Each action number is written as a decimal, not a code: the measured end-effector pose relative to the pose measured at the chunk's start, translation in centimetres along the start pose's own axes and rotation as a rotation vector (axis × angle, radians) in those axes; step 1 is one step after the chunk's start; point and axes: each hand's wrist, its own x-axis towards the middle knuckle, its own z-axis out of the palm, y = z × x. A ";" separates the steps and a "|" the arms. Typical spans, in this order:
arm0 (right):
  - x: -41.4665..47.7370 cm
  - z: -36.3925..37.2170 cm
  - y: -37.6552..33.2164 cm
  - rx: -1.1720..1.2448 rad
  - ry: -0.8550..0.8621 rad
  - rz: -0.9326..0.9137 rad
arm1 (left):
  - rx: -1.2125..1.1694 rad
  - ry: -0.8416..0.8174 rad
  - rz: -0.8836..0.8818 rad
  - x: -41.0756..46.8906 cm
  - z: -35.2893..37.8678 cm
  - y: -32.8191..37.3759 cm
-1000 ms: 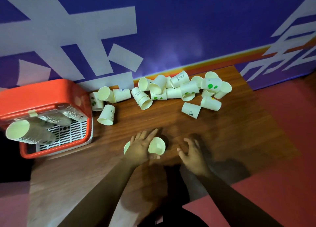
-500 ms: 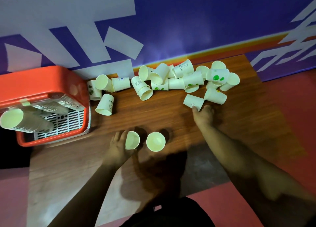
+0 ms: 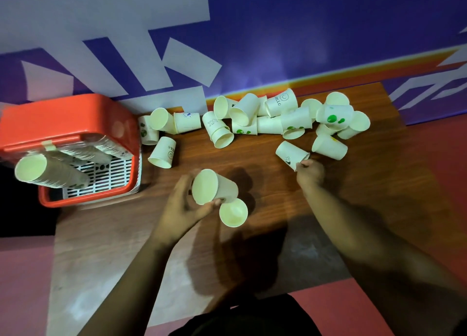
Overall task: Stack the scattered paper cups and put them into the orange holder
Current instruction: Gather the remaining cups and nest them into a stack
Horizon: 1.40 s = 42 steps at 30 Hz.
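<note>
**Lightly gripped: thin paper cups, taken at wall and rim**

One tilted cup (image 3: 214, 187) is clasped by the left hand (image 3: 182, 209), with fingers curled round its wall and the thumb under the rim; its open mouth is turned toward the camera. Just at five o'clock of it, an upright cup (image 3: 233, 213) is left standing on the table (image 3: 353, 196), touching or nearly touching the held one. At two o'clock, the rim of a lying cup (image 3: 292, 154) is pinched by the curled fingertips of the right hand (image 3: 309, 171), though blur leaves the exact contact unclear.

Such cups are judged to be very light, thin-walled and easily crushed. A gentle hold round the upper wall, where the rolled rim stiffens it, would be safest; a squeeze at mid-wall would likely buckle it.

All are cream-white and tapered, some printed with green blotches or a small black "HELLO" face. The scattered cups (image 3: 278, 118) are heaped on their sides along the wall from eleven to one o'clock. At nine o'clock the orange holder (image 3: 63, 118) is seen, with a long nested stack (image 3: 50, 173) already laid inside.
</note>
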 end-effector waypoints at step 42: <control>-16.3 2.5 -1.4 -0.299 -0.477 -0.684 | 0.471 0.290 -0.378 9.6 -5.6 -10.1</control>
